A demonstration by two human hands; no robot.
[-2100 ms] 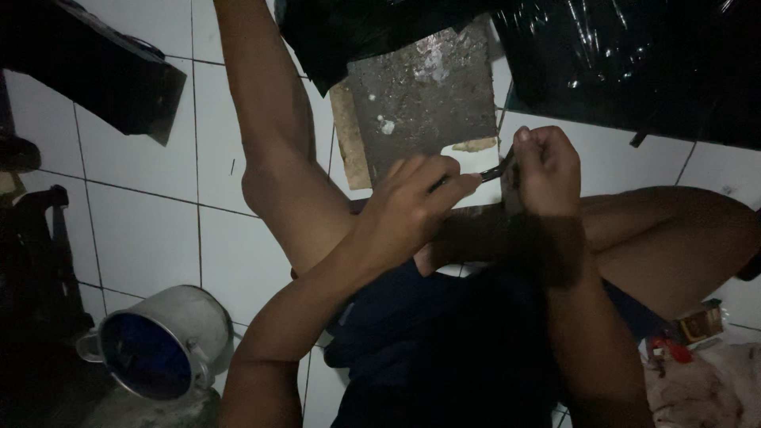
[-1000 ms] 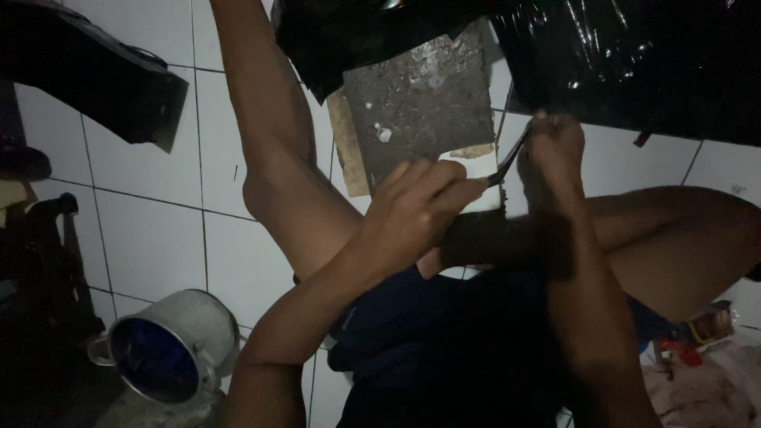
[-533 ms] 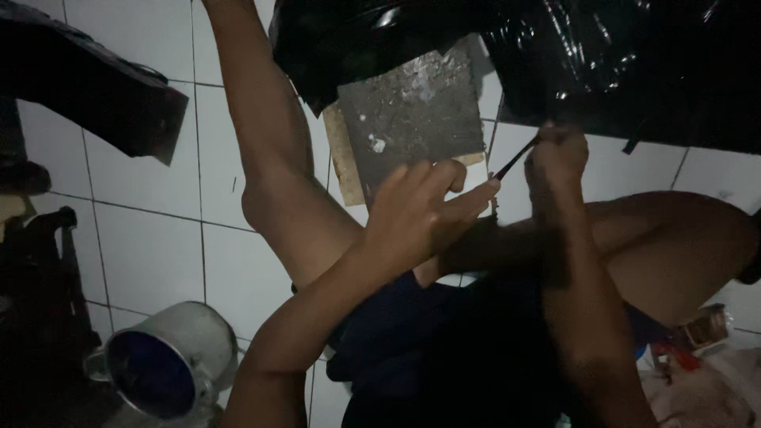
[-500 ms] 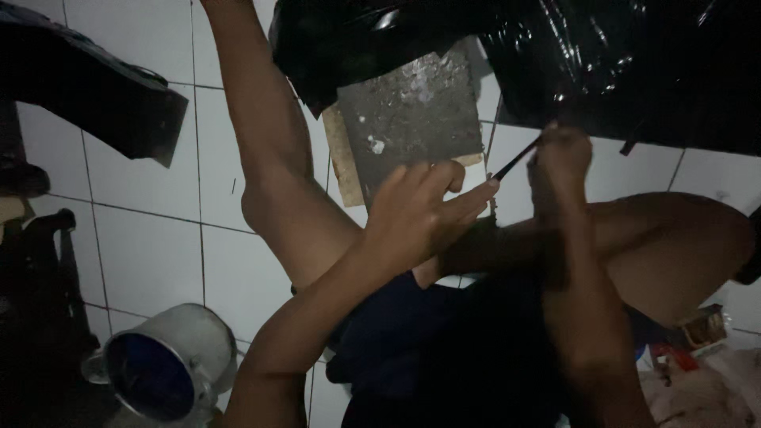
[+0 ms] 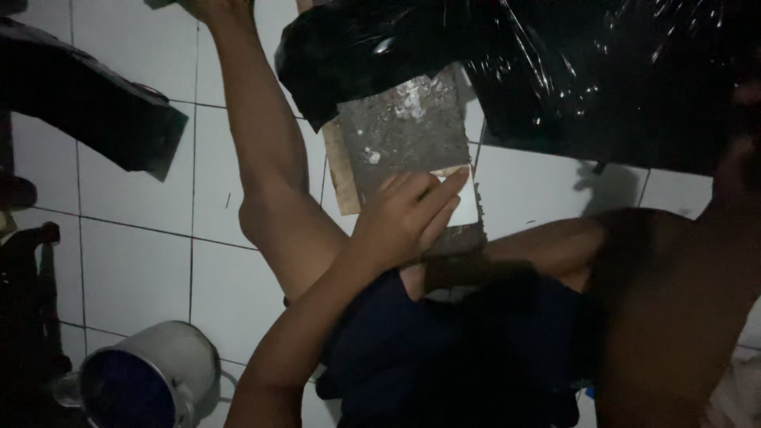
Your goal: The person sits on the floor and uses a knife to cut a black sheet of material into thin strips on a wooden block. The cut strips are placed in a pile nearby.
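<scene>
Now the step in hand looks like steadying a small pale piece [image 5: 458, 198] on a grey slab [image 5: 404, 139] that lies on the tiled floor [image 5: 135, 261], between the person's bare legs. The left hand [image 5: 408, 218] rests on the slab's near edge, fingers [image 5: 444, 190] stretched out and loosely spread, pressing flat on the pale piece rather than closing round anything. The piece sits at the slab's lower right corner, partly under those fingers. A wooden strip [image 5: 342, 170] shows along the slab's left edge, and black plastic sheet [image 5: 602, 71] covers the slab's far end. A metal mug [image 5: 147, 380] stands well apart at lower left. The right hand is lost in the dark at the right edge; whether it grips anything cannot be told. The next move probably calls for keeping the piece pinned flat while the other hand comes back to it.
</scene>
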